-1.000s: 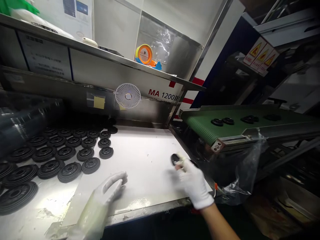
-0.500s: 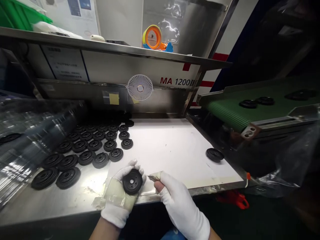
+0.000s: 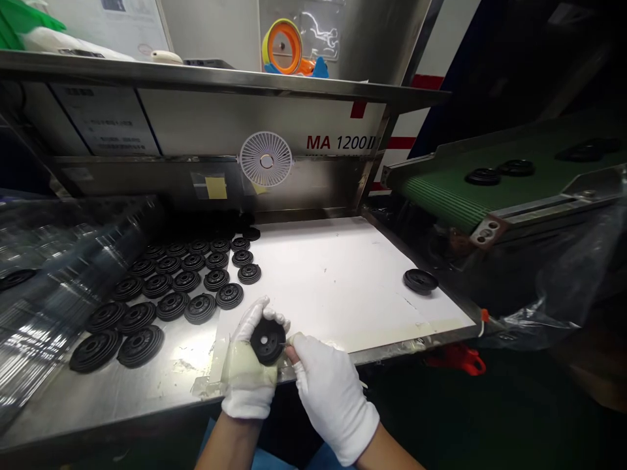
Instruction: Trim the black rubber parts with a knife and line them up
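Observation:
My left hand (image 3: pixel 251 365), in a white glove, is closed around a black round disc part (image 3: pixel 267 341) held upright over the front edge of the steel bench (image 3: pixel 127 391). My right hand (image 3: pixel 329 391), also gloved, pinches a small pale tool whose tip touches the disc's right rim. A lone black disc (image 3: pixel 420 281) lies on the white mat (image 3: pixel 337 281) near its right edge. Several black discs (image 3: pixel 176 287) lie in rows on the bench to the left.
A green conveyor belt (image 3: pixel 441 202) at right carries more black discs (image 3: pixel 499 173). Clear plastic sheeting (image 3: pixel 53 261) covers the far left. A small white fan (image 3: pixel 265 159) hangs on the back panel. A shelf above holds an orange tape dispenser (image 3: pixel 284 47).
A second ago my right hand was at the mat's right edge and my left lay flat. Now the left holds a disc up and the right has closed in until its tool touches the rim.

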`<state>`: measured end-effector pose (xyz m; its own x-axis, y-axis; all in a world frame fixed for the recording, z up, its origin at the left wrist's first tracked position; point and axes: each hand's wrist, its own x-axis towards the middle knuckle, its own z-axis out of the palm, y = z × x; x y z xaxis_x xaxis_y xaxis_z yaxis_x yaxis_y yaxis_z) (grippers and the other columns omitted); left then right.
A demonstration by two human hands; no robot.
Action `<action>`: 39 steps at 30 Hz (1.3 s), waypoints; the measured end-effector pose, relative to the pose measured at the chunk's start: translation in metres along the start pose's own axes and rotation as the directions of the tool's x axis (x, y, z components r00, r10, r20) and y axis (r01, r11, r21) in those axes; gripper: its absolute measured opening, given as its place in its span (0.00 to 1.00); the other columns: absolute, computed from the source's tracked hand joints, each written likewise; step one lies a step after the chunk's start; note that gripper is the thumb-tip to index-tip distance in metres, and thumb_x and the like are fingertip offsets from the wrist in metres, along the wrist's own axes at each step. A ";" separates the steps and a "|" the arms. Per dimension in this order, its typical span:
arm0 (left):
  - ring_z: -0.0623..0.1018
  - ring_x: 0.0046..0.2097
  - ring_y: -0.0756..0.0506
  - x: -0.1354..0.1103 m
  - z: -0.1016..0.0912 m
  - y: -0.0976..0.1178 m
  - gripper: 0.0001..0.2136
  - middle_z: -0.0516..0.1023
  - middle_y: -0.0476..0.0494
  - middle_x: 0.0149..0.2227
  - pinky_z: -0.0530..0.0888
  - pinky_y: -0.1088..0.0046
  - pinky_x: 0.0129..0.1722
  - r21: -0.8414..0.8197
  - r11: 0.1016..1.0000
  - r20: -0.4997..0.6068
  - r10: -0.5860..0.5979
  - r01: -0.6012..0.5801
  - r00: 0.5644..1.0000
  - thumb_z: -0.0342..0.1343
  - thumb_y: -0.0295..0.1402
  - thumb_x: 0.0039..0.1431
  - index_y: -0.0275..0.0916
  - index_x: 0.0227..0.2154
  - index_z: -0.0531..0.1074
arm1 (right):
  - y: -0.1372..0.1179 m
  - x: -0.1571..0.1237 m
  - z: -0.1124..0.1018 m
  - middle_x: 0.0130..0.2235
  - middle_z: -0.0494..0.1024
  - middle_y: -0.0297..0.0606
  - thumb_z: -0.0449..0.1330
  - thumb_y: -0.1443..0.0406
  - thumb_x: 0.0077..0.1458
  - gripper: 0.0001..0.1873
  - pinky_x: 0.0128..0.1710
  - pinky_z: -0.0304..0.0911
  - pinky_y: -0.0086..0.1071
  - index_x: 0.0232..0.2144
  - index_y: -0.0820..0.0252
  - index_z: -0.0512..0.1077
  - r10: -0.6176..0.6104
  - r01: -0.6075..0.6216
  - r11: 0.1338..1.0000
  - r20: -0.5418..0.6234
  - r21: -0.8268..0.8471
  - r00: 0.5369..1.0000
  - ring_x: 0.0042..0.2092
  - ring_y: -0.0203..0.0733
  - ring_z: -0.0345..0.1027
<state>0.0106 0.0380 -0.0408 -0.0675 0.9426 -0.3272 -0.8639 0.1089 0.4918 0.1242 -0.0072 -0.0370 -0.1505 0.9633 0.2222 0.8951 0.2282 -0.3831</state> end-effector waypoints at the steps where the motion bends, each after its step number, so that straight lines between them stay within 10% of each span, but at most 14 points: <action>1: 0.75 0.32 0.49 0.001 0.000 0.000 0.11 0.72 0.48 0.28 0.75 0.70 0.37 0.016 1.000 -0.002 0.020 -0.020 1.000 0.58 0.25 0.49 0.37 0.37 0.73 | -0.002 -0.001 0.002 0.27 0.72 0.30 0.48 0.64 0.62 0.10 0.27 0.45 0.30 0.31 0.54 0.67 0.009 -0.009 1.000 -0.006 -0.005 1.000 0.27 0.36 0.62; 21: 0.76 0.35 0.48 -0.004 0.007 0.001 0.12 0.75 0.48 0.29 0.74 0.68 0.42 0.135 0.967 -0.036 0.224 -0.217 0.974 0.59 0.30 0.50 0.41 0.40 0.72 | -0.011 -0.001 0.009 0.27 0.72 0.31 0.46 0.62 0.63 0.12 0.25 0.46 0.29 0.30 0.55 0.65 0.127 -0.125 0.987 -0.017 0.102 0.992 0.26 0.35 0.64; 29: 0.76 0.39 0.49 0.002 0.004 -0.002 0.14 0.75 0.50 0.32 0.72 0.67 0.48 -0.003 0.979 -0.010 0.201 -0.201 0.979 0.56 0.27 0.53 0.42 0.43 0.72 | -0.019 -0.006 0.016 0.25 0.71 0.29 0.49 0.65 0.60 0.10 0.25 0.45 0.30 0.27 0.55 0.63 0.099 -0.095 0.988 -0.021 0.124 0.995 0.25 0.35 0.62; 33: 0.75 0.47 0.39 -0.001 0.001 0.005 0.18 0.75 0.37 0.45 0.73 0.56 0.46 0.014 1.000 0.071 -0.018 0.017 0.997 0.53 0.29 0.52 0.38 0.48 0.70 | -0.012 -0.003 0.013 0.27 0.72 0.30 0.47 0.64 0.62 0.11 0.27 0.46 0.30 0.28 0.55 0.63 0.069 -0.064 0.991 -0.035 0.116 0.997 0.27 0.36 0.63; 39: 0.75 0.32 0.48 0.003 -0.003 0.007 0.14 0.73 0.46 0.28 0.75 0.63 0.40 -0.033 0.999 0.068 -0.022 0.025 0.997 0.55 0.27 0.50 0.36 0.42 0.73 | -0.008 -0.001 0.011 0.27 0.73 0.31 0.47 0.63 0.63 0.11 0.26 0.46 0.30 0.31 0.55 0.66 0.086 -0.082 0.993 -0.041 0.079 0.995 0.27 0.36 0.64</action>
<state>0.0023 0.0409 -0.0410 -0.0142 0.9591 -0.2828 -0.8813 0.1217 0.4567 0.1125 -0.0088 -0.0441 -0.0560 0.9728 0.2248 0.8686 0.1584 -0.4694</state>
